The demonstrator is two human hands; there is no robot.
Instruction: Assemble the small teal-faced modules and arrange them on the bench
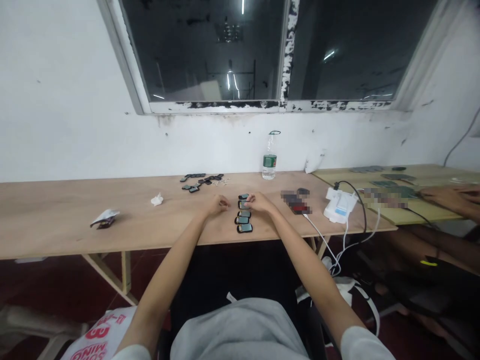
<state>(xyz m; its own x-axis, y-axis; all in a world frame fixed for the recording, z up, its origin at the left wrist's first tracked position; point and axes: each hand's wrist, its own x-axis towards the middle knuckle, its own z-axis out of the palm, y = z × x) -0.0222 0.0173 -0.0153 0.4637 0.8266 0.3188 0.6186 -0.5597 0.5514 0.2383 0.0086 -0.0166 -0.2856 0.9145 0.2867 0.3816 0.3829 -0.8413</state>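
left hand [219, 204]: empty, fingers curled | right hand [259, 202]: touched 2nd of 5 black display modules [242, 220], grip unclear | bench [75, 225]: carried column

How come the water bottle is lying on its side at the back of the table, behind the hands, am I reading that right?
Not quite: the head view shows the water bottle standing upright, not lying on its side. It is at the back of the table, behind the left hand and right hand.
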